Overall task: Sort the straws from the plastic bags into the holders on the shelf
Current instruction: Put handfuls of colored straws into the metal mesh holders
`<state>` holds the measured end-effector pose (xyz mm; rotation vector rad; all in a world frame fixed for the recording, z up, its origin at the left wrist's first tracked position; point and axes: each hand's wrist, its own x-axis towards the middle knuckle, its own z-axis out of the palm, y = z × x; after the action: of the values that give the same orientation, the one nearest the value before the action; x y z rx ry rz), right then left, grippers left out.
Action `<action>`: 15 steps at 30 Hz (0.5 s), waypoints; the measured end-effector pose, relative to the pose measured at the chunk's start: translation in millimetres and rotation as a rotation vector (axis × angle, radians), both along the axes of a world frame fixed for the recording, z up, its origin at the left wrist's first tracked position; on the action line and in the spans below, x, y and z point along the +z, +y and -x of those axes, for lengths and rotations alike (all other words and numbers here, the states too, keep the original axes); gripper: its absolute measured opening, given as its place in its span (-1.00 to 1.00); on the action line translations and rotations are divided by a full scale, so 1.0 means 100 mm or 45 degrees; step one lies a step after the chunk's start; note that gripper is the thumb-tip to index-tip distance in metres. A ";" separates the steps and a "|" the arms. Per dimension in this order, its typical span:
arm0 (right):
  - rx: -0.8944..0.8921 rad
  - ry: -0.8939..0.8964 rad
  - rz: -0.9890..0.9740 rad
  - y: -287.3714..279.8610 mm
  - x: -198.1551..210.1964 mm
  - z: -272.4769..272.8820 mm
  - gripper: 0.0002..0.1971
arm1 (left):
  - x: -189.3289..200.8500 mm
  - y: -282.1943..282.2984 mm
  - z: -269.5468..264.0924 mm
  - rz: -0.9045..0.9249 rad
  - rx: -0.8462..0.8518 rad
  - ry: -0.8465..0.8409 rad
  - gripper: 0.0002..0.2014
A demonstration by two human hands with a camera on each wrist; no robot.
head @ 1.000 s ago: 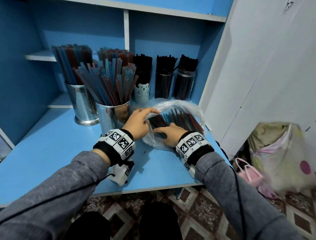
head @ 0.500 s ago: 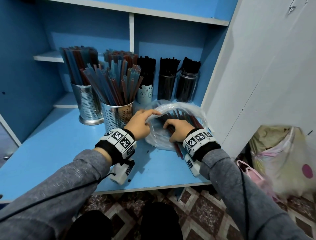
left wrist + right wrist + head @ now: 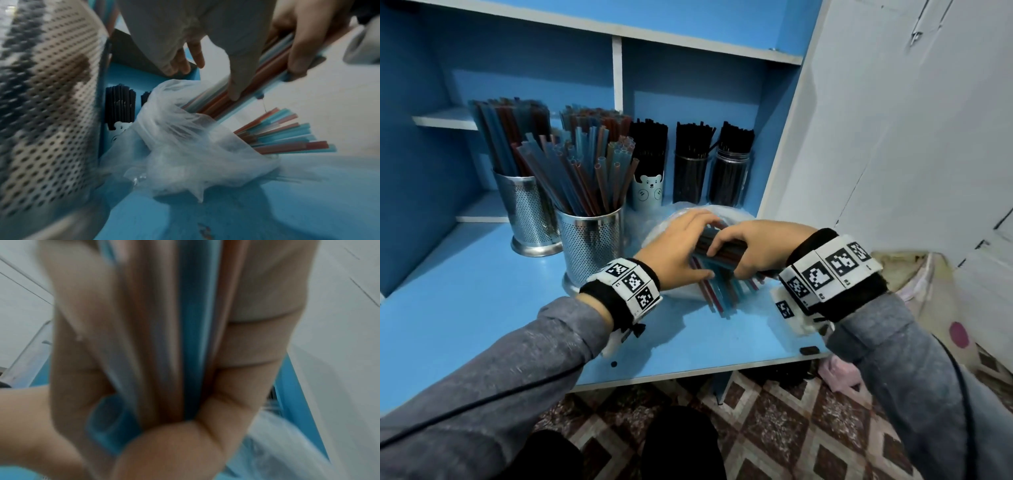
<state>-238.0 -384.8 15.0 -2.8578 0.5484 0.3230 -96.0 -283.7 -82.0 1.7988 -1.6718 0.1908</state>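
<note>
A blue shelf (image 3: 465,308) is seen beside a white wall (image 3: 893,137). A bundle of straws (image 3: 722,248), partly inside the plastic bag (image 3: 185,146), is gripped by the right hand (image 3: 756,246); the left hand (image 3: 674,250) is laid against it, fingers straight.

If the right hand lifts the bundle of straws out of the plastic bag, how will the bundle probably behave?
The bundle of straws looks stiff: each straw stays straight in the right hand. It is probably light, since the tubes are thin and hollow. The straws are smooth and loose, so some may slide out; others already fan out of the plastic bag. The left hand steadies them.
</note>
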 end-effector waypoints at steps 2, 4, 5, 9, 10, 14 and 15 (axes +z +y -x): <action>0.046 0.025 0.012 0.08 0.13 0.12 -0.46 | 0.05 -0.12 0.09 -0.041 -0.071 -0.018 -0.15; 0.058 0.035 -0.031 0.17 0.27 0.23 -0.44 | 0.11 -0.21 0.19 -0.030 -0.128 0.017 -0.28; 0.055 0.035 -0.037 0.21 0.35 0.28 -0.43 | 0.14 -0.24 0.23 -0.016 -0.150 0.076 -0.37; 0.061 -0.248 0.255 0.32 0.66 0.46 -0.48 | 0.18 -0.28 0.33 0.081 -0.135 0.336 -0.70; 0.048 -0.399 0.333 0.33 0.73 0.48 -0.49 | 0.17 -0.27 0.35 0.130 -0.134 0.424 -0.81; 0.046 -1.037 0.273 0.39 0.91 0.45 -0.64 | 0.28 -0.17 0.41 0.256 -0.026 0.759 -0.81; 0.070 -1.151 0.197 0.41 0.90 0.41 -0.69 | 0.32 -0.12 0.41 0.263 -0.030 0.826 -0.81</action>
<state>-279.0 -343.6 105.3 -2.7490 0.3043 -0.9929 -136.7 -295.8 -49.7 1.4706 -1.1604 -0.2085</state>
